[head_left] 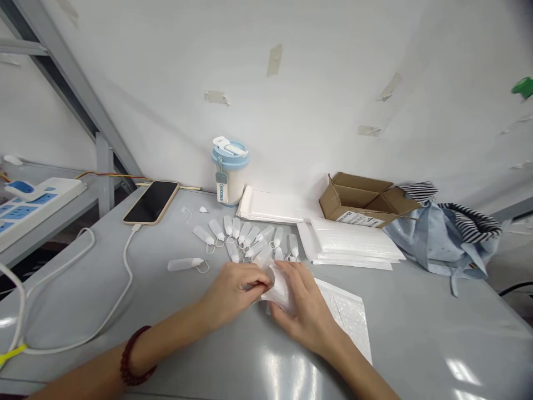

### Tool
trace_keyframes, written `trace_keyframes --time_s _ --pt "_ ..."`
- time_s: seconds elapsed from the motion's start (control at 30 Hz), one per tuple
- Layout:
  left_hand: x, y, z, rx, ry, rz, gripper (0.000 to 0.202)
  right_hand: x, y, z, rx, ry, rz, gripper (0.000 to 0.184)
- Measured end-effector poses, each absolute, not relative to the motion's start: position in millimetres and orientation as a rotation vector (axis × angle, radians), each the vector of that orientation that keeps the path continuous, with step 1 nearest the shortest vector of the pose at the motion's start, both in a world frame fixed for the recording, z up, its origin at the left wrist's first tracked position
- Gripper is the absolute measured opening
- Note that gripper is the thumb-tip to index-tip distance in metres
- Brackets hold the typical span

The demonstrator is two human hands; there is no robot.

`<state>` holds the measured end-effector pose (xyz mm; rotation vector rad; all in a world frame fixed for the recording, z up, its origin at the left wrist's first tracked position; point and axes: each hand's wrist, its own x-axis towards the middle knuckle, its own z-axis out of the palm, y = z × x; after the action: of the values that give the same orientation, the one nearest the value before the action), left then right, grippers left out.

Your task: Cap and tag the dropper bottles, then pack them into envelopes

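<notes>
A small whitish translucent packet, which looks like folded plastic film, is held between my two hands just above the table. My left hand is closed, thumb and fingers pinching the packet's left edge. Wrapped around its right side is my right hand, with the fingers on top and the thumb below. What lies inside the packet cannot be made out. Beyond my hands are several small translucent squeeze bottles with tethered caps; one bottle lies apart on the left. A white bubble mailer lies flat under my right forearm.
Stacked bubble mailers lie before an open cardboard box. A blue-lidded cup stands by the wall. On the left are a phone, its white cable and a power strip. A light-blue cloth bag sits right.
</notes>
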<state>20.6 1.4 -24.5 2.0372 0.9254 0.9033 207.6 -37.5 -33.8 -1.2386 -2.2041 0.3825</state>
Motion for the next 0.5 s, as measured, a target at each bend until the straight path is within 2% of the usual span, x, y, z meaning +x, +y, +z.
trace_keyframes --time_s 0.17,0.37,0.5 --pt "26.0 -5.5 -35.9 2.221 0.971 0.993 0.024 205.3 -38.2 -34.8 -1.227 -2.21 0.384 0.059" --pt "24.3 -3.4 -31.2 2.303 0.864 0.768 0.03 205.4 -37.2 -33.6 -1.244 -2.208 0.381 0.057" --pt "12.2 8.2 -13.4 2.12 0.954 0.733 0.02 206.7 -36.5 -31.5 -1.263 -2.203 0.393 0.057"
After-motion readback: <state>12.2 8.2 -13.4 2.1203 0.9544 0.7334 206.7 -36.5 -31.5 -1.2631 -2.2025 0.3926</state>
